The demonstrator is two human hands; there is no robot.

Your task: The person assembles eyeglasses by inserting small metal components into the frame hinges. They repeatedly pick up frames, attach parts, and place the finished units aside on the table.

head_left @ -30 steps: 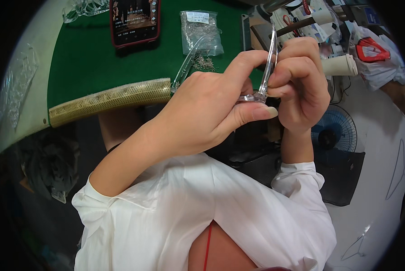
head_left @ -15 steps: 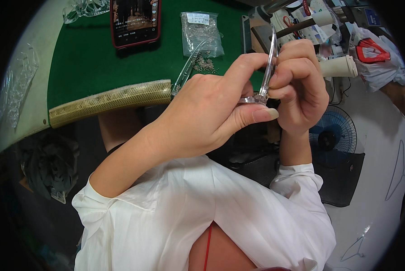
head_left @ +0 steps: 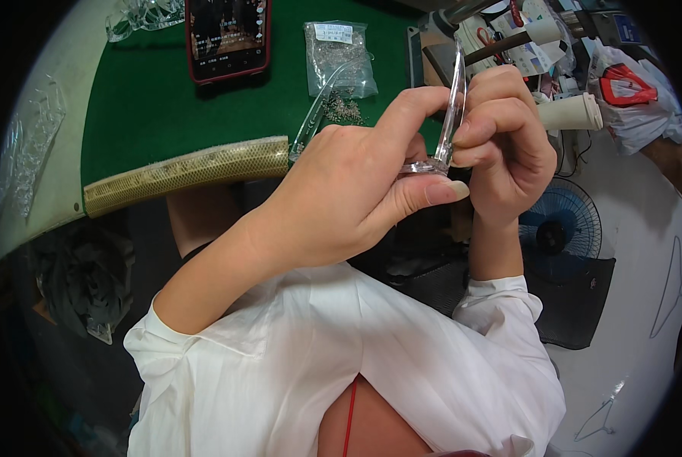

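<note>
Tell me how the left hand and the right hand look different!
The left hand shows its broad back, while the right hand is curled up with bent fingers. The left forearm slants across the picture, but the right forearm stands nearly upright. Both hands hold the same clear plastic piece.

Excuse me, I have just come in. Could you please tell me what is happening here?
A person is working with both bare hands on a clear plastic piece, shaped like part of a glasses frame. The left hand grips it; the right hand's fingertips are at its bend, though what they pinch is hidden. On the green mat beyond are a pile of tiny parts, a clear bag and a phone with its screen lit.
</note>
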